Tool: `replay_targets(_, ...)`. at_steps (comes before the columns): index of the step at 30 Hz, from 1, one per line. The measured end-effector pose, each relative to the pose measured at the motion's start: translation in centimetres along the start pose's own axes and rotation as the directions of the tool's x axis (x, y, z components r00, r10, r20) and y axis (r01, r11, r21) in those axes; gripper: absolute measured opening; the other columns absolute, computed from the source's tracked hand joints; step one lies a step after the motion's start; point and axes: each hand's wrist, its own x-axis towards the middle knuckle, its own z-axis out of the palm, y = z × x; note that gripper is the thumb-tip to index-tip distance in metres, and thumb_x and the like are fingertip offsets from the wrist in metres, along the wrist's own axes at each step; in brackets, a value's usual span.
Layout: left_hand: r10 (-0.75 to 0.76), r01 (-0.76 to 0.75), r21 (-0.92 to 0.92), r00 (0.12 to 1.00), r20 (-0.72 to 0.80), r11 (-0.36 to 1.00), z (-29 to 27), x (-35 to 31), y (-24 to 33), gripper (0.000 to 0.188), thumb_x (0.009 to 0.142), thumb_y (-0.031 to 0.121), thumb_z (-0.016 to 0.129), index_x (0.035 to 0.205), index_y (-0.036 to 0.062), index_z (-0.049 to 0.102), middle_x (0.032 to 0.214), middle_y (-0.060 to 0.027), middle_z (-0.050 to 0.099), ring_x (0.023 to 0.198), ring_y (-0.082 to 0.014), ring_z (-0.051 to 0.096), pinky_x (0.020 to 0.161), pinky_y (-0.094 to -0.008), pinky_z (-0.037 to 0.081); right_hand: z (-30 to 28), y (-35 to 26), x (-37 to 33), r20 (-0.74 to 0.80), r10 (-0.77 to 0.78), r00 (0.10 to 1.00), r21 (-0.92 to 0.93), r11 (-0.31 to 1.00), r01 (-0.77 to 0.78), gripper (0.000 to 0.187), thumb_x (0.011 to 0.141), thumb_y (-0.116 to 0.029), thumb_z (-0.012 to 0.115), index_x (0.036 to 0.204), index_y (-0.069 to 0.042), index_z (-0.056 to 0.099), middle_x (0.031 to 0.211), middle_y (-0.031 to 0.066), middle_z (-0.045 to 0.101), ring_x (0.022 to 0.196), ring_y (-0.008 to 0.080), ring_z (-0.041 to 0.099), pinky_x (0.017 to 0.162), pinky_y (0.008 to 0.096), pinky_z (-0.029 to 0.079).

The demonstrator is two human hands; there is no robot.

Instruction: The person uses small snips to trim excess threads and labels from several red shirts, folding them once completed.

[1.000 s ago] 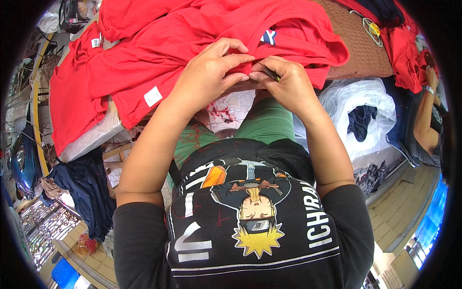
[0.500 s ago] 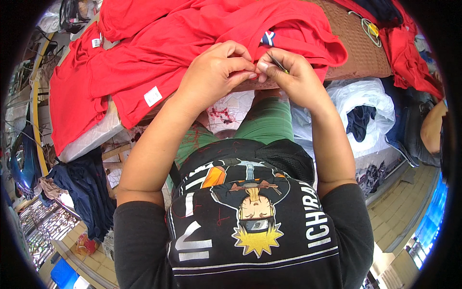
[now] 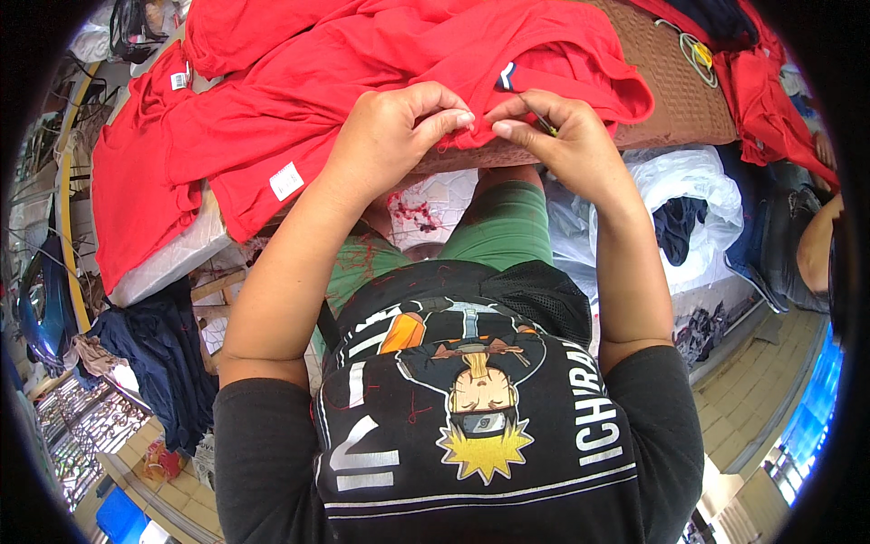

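Observation:
A heap of red garments [image 3: 272, 109] covers the work surface in front of me. At its near edge my left hand [image 3: 399, 131] pinches thumb and forefinger together on what looks like a fine red thread [image 3: 444, 145]; the pinched bit is tiny. Just to the right, my right hand [image 3: 562, 136] has its thumb and forefinger slightly apart. Tucked in that hand is a small dark pointed tool with a yellow-green part [image 3: 551, 130], probably thread snips, mostly hidden by the fingers. Beside the fingertips a navy and white trim [image 3: 506, 76] shows on the red cloth.
A brown textured pad [image 3: 675, 82] lies under the garments' right side, with a looped pale cord [image 3: 696, 56] on it. A clear plastic bag [image 3: 702, 181] holding dark cloth stands at right. Dark cloth [image 3: 154, 363] hangs at left. Another person's arm [image 3: 820, 245] shows far right.
My hands have drawn slightly apart, and the right thumb and forefinger have opened a little. The right hand's tool has turned and shows less. The garments lie nearly as before.

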Motion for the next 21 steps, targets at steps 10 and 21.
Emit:
replay_targets(10,-0.028,0.028,-0.001,1.000,0.014,1.000,0.0,0.0,0.3,0.017,0.089,0.014,0.065,0.100,0.0011,0.069,0.087,-0.0051,0.072,0.083,-0.0083,0.065,0.076,-0.0244,0.051,1.7,-0.7,0.2,-0.044,-0.056,0.997,-0.068,0.996,0.053,0.020,0.081,-0.019,0.074,0.086,0.000,0.068,0.072,0.0067,0.066,0.065,0.0104,0.060,0.061,0.0278,0.048)
replay_targets(21,0.124,-0.122,-0.053,0.991,0.042,0.991,-0.5,-0.2,-1.0,0.028,0.082,0.008,0.071,0.110,0.0058,0.070,0.112,-0.0057,0.065,0.099,-0.0112,0.061,0.085,-0.0246,0.049,1.2,-0.3,0.3,-0.078,0.012,0.997,0.015,1.000,-0.011,0.017,0.084,-0.017,0.071,0.086,0.000,0.067,0.067,0.0056,0.064,0.060,0.0078,0.054,0.056,0.0285,0.046)
